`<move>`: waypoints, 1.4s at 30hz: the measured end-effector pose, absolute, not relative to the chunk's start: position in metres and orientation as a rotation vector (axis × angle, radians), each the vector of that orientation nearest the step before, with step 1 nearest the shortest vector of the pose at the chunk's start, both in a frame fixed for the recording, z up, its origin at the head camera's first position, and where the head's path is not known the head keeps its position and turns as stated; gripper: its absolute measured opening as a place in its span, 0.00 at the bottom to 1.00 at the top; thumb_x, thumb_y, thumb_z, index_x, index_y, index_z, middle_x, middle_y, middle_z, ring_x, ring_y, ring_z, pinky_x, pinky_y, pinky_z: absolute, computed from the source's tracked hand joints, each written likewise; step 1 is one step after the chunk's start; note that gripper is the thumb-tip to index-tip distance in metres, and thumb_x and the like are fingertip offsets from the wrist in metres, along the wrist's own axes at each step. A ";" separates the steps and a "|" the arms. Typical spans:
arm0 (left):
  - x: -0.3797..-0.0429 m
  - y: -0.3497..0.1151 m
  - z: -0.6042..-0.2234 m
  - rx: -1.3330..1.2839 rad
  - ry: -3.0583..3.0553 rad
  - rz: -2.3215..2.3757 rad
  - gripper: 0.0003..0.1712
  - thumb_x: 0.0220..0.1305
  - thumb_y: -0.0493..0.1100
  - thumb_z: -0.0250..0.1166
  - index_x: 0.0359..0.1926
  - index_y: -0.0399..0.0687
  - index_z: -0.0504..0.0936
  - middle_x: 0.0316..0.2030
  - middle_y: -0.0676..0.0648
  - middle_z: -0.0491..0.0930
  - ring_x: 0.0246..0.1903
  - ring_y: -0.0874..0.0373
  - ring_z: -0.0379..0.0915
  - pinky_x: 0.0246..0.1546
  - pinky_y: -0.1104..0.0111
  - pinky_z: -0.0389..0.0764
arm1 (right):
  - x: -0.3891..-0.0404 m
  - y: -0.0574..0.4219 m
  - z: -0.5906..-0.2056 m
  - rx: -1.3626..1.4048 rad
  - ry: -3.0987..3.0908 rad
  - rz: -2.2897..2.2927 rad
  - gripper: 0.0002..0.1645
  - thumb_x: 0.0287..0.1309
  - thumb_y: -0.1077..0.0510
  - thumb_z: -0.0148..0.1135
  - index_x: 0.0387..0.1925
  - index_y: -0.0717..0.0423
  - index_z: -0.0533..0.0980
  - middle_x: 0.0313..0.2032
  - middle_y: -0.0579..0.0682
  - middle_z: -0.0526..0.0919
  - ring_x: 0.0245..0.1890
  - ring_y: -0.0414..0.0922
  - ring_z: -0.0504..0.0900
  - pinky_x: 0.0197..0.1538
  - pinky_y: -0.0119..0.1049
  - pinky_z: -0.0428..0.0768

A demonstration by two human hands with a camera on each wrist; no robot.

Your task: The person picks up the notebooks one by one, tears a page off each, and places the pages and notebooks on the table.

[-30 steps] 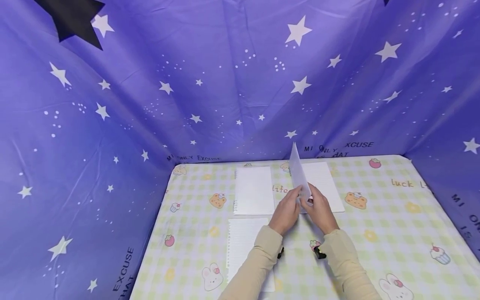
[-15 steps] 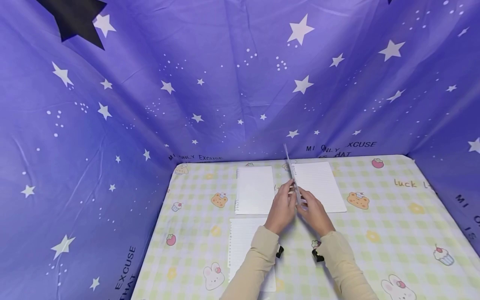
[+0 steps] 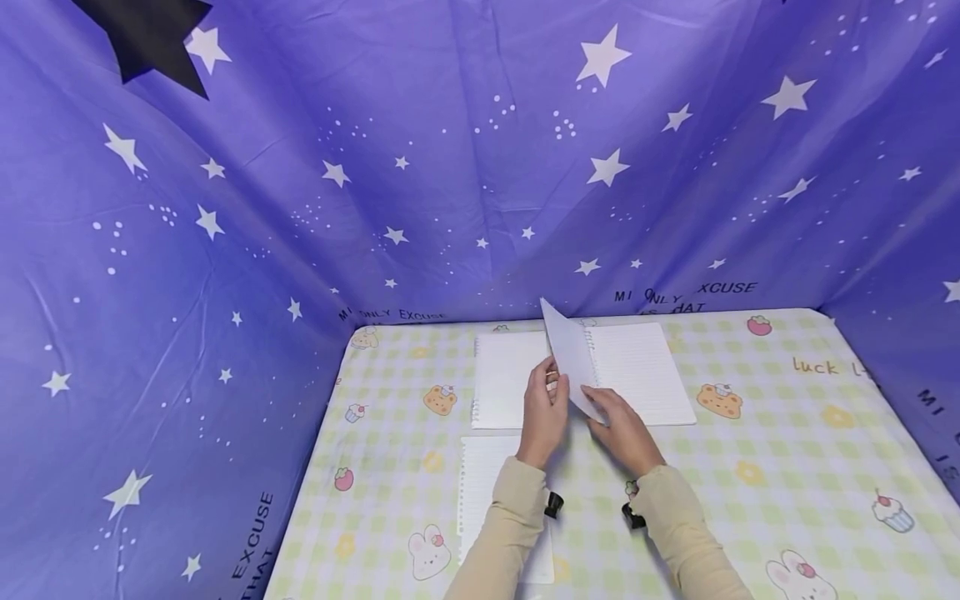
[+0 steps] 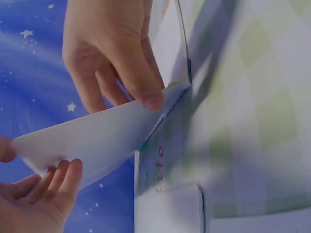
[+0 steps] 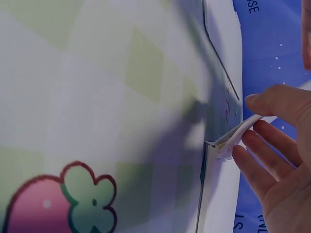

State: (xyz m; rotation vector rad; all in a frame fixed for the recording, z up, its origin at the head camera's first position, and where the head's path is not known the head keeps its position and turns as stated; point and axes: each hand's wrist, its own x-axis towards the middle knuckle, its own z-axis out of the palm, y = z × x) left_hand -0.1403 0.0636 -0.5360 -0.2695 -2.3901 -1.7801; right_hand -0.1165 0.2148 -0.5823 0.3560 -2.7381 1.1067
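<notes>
At the back of the table a spiral notebook (image 3: 641, 371) lies with a lined page facing up. From its ringed left side a white leaf (image 3: 570, 367) stands up, tilted to the left. My left hand (image 3: 545, 408) holds that leaf by its left side, fingers against its outer face in the left wrist view. At the leaf's lower corner my right hand (image 3: 626, 429) pinches it between thumb and fingers; the right wrist view shows the thumb (image 5: 272, 99) on one side and curled fingers on the other.
To the left lies another white spiral notebook (image 3: 502, 383), partly hidden by the leaf and left hand. A lined sheet with a holed edge (image 3: 483, 475) lies nearer, under the left forearm. A checked cloth (image 3: 787, 450) covers the table; a blue star-printed curtain (image 3: 450, 167) rises behind.
The leaf has swung from nearly upright over to the left, uncovering more of the lined page and the rings. My left hand has moved left with it; the right hand has shifted little.
</notes>
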 end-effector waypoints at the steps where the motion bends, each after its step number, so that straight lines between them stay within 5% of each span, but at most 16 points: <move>1: -0.141 0.062 -0.537 -0.258 -2.382 -1.782 0.24 0.69 0.44 0.50 0.63 0.40 0.63 0.51 0.43 0.71 0.50 0.57 0.71 0.46 0.76 0.76 | -0.116 0.214 -0.583 0.363 -2.741 1.103 0.35 0.49 0.67 0.65 0.61 0.59 0.67 0.54 0.56 0.73 0.56 0.53 0.70 0.59 0.49 0.66; 19: -0.143 0.036 -0.560 -0.029 -2.495 -1.513 0.31 0.52 0.33 0.65 0.59 0.38 0.68 0.45 0.44 0.70 0.44 0.54 0.70 0.45 0.67 0.75 | -0.114 0.206 -0.588 0.364 -2.797 1.046 0.26 0.51 0.67 0.63 0.54 0.58 0.74 0.54 0.55 0.74 0.56 0.53 0.69 0.60 0.49 0.65; 42: -0.142 0.023 -0.597 0.139 -2.790 -1.252 0.36 0.48 0.36 0.69 0.61 0.37 0.67 0.52 0.42 0.68 0.55 0.47 0.61 0.56 0.57 0.67 | -0.115 0.198 -0.600 0.466 -2.790 0.915 0.19 0.44 0.70 0.64 0.42 0.61 0.80 0.49 0.58 0.77 0.54 0.56 0.71 0.60 0.50 0.64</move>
